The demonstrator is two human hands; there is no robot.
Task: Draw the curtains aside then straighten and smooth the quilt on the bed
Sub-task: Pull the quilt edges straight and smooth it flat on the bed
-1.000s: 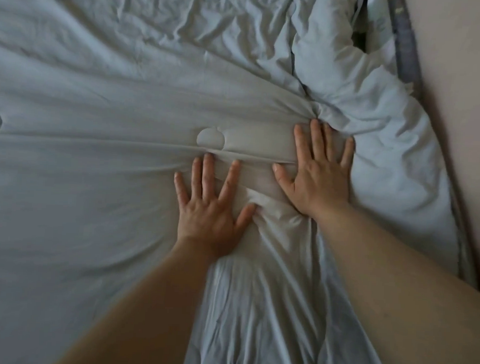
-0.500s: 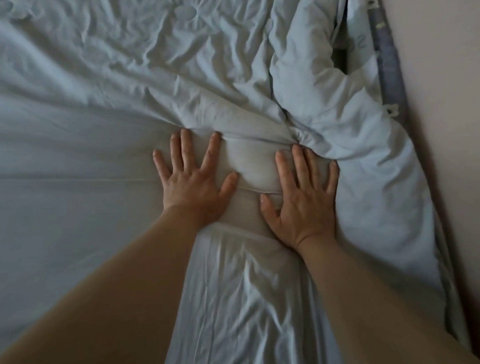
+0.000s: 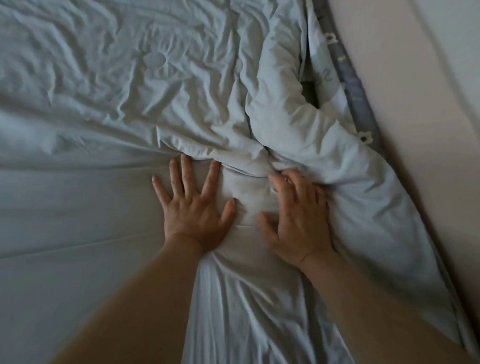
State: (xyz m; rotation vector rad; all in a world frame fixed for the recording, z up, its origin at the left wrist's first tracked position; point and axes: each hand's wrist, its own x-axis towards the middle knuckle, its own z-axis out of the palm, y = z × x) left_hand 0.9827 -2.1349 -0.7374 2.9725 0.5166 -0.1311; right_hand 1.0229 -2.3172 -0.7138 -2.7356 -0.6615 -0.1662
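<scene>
Head view looks down on the pale blue quilt [image 3: 98,202], which covers the bed across almost the whole frame. Its near left part lies flat and smooth. The far part is full of small creases around a round stitched mark [image 3: 154,60].

At the middle a ridge of gathered cloth runs across, and both hands rest against its near side. The left hand [image 3: 193,210] lies palm down on the quilt, its fingers [image 3: 186,173] straight and spread apart, with the tips touching the ridge. The right hand [image 3: 300,224] is also palm down, just beside the left, with a small puffed patch of quilt between them. Its fingers [image 3: 282,181] are blurred and look bent at the tips where they meet the bunched fold; I cannot tell whether they pinch the cloth or only press it. Both forearms are bare and reach in from the bottom edge.

Right of the hands the quilt is heaped in a thick roll [image 3: 306,124] along the side of the bed, with long folds running back toward the camera. Beyond the roll a patterned sheet [image 3: 326,75] shows, edged by a grey strip [image 3: 358,85] with small printed shapes. A plain pale wall [image 3: 431,108] stands against that edge.
</scene>
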